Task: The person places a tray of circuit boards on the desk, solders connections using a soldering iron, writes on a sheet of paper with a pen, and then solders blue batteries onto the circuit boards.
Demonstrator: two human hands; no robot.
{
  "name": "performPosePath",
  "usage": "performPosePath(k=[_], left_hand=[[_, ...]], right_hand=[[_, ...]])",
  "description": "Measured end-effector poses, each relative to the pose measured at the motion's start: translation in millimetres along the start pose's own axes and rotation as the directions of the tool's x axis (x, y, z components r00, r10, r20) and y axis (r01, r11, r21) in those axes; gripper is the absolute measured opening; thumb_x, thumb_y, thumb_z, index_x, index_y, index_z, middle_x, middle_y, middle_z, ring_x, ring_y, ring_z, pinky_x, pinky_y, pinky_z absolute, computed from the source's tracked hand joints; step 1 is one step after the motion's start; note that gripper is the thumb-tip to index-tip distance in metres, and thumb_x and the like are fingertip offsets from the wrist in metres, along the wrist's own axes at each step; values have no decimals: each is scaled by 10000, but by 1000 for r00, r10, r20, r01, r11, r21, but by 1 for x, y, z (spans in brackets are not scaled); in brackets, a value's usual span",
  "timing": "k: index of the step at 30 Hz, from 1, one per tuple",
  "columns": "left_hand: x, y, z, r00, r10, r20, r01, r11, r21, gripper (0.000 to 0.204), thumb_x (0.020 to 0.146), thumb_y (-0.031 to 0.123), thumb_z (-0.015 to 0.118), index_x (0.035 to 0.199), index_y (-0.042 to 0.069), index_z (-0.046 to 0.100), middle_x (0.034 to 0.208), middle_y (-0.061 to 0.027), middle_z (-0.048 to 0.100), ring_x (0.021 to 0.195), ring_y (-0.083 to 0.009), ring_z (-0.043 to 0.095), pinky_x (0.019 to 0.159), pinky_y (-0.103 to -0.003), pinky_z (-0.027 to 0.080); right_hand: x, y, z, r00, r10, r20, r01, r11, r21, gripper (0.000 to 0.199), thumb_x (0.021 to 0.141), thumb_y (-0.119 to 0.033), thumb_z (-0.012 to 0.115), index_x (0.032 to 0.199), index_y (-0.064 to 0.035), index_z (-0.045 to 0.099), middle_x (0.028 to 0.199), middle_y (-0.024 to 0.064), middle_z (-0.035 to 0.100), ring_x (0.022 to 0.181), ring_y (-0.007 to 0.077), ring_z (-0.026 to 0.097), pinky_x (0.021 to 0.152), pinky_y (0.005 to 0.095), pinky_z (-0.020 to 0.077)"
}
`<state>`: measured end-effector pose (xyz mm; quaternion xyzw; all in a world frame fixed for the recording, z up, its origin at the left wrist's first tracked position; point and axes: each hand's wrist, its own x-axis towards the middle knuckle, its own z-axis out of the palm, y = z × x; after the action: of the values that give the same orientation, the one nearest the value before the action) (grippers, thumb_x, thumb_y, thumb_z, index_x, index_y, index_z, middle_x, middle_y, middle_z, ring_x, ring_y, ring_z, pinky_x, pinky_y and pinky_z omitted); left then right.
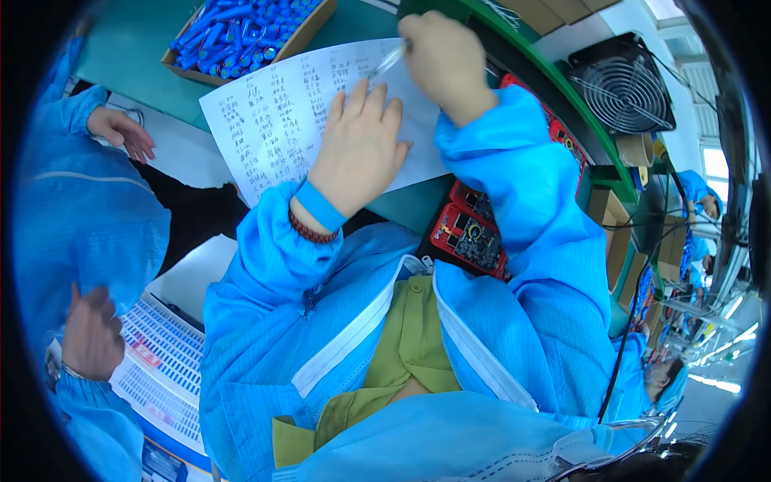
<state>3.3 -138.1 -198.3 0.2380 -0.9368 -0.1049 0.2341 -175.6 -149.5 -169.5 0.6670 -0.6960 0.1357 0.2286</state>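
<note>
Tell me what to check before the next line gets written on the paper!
1. Paper held flat: ok. The left hand lies palm down on the white sheet.
2. Pen in the grip: ok. The right hand is closed around a clear pen.
3. Pen tip on the sheet: cannot tell, the tip is too small to see.
4. Room to write: ok. Bare paper shows beside the handwritten columns.
5. Sheet on the table: ok. It rests on the green table.
6. Box out of the way: ok. The cardboard box of blue pieces sits beyond the sheet's far edge.
</note>
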Motion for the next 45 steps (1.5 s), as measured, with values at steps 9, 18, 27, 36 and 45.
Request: performPosePath(k=[9,18,27,36,45], left_hand=[[-44,42,-21,981,132,141,-120,989,-90,411,760,181,672,1105,-18,572,1220,-212,528,1161,-385,467,979,-432,386],[-73,78,-34,968,211,135,-161,937,-310,247,779,124,652,971,-28,618,918,-185,634,847,-353,591,755,-421,474],[-62,117,-26,979,187,81,-154,940,-303,220,841,140,614,992,-18,627,925,-188,634,847,-342,607,747,-403,485],[-33,101,0,990,15,139,23,962,-273,312,865,218,607,1077,-10,610,985,-181,627,820,-309,620,715,-387,505],[-15,99,36,941,-142,306,307,736,-603,378,888,226,587,1153,-41,556,983,-175,657,701,-253,622,651,-336,500]], right_hand=[[-35,-11,-49,938,106,329,-163,975,151,247,823,-121,553,1055,-77,625,994,163,649,894,331,638,735,425,513],[-193,32,-222,885,74,460,-289,861,419,305,836,-144,627,1120,-34,601,980,163,641,861,296,625,757,374,519],[-295,60,-252,728,684,50,-478,454,752,244,855,-65,601,1094,-15,598,1030,71,587,922,138,572,804,270,467],[-281,100,-245,504,836,-215,23,236,971,297,925,-102,544,1214,-31,539,1150,91,578,1000,151,574,827,270,460],[-248,244,-195,136,991,-7,118,-9,993,363,894,-169,608,1162,37,475,1177,165,491,963,272,565,754,345,484]])
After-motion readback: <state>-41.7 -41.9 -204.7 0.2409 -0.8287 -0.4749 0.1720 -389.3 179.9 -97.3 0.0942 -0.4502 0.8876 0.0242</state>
